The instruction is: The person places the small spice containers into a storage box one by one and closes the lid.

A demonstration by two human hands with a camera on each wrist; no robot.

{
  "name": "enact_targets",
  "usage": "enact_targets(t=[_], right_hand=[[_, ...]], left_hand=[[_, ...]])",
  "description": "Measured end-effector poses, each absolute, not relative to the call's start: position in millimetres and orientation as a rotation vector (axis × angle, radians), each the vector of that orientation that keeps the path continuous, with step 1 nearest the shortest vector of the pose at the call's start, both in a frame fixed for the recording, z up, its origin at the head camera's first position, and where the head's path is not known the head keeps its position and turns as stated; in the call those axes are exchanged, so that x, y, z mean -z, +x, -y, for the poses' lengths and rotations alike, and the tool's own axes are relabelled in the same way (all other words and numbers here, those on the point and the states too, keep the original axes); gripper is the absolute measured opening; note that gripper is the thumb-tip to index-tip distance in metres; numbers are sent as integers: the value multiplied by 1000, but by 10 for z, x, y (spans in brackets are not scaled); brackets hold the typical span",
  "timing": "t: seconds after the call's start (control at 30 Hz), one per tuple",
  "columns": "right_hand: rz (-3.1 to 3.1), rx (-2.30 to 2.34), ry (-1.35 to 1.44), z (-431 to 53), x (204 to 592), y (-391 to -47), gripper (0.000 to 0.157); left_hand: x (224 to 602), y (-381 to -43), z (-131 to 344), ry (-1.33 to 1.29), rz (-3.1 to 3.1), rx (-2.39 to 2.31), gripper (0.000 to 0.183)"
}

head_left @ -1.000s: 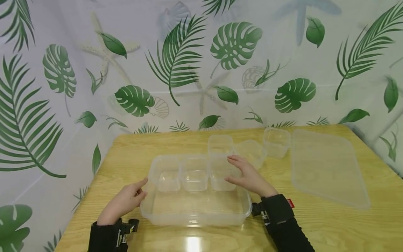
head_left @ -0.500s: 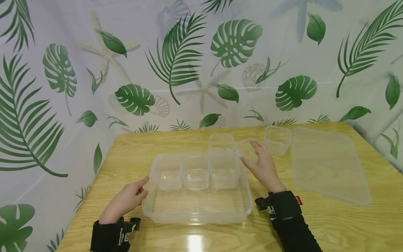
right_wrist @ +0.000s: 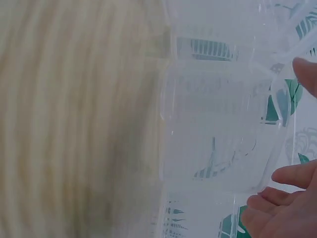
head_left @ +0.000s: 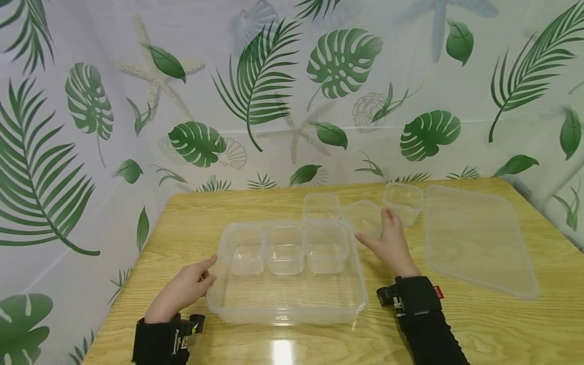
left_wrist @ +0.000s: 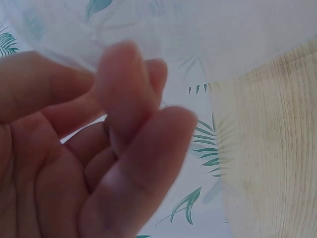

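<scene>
A large clear plastic storage box (head_left: 287, 315) stands on the table in the head view, three small clear containers (head_left: 284, 261) in a row along its far side. At the box's left rim, my left hand (head_left: 182, 289) has its fingertips right by the wall; the left wrist view shows its thumb (left_wrist: 148, 178) and fingers loosely bent below the translucent plastic. My right hand (head_left: 392, 243) is spread over a small clear container (head_left: 362, 215) behind the box's right corner, thumb to its left and fingers to its right. The right wrist view shows the thumb and fingers parted beside clear containers (right_wrist: 213, 129).
Another small container (head_left: 321, 205) stands behind the box, and one more (head_left: 404, 200) at the back right. A large flat translucent lid (head_left: 476, 238) lies on the right of the wooden table (head_left: 483, 329). A leaf-printed curtain (head_left: 283, 101) hangs behind.
My right hand has moved from above the rightmost container in the box, right and back to the small container behind it. The left hand has stayed at the box's left rim.
</scene>
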State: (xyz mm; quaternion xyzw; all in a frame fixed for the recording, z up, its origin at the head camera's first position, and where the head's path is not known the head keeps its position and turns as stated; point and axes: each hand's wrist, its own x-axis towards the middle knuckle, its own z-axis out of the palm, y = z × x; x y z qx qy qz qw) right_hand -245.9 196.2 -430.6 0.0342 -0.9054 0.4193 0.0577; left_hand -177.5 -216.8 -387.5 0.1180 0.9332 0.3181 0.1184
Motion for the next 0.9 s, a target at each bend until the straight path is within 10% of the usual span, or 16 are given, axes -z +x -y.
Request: enact_targets(t=[0.9], right_hand=[[2856, -1169, -22, -2086, 4244, -2418, 85]], left_hand=[[3884, -1787, 2165, 349, -2726, -937, 48]])
